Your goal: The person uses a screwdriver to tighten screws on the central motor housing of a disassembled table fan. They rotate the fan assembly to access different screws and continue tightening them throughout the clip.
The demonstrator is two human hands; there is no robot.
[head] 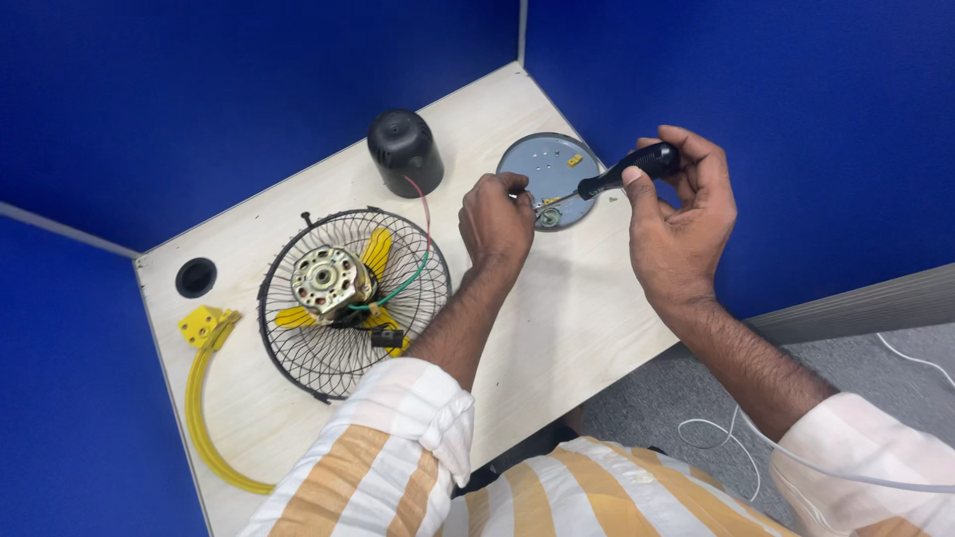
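Grey round plate between both hands, seemingly touching.

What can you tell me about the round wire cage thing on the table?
The wire cage is a round, black fan guard of thin metal wires spreading from its middle. It lies flat on the pale wooden table, left of the person's left forearm. A brass-coloured motor sits at its centre, with yellow blades showing under the wires. Red and green wires run across it, and a small black part lies near its lower edge.
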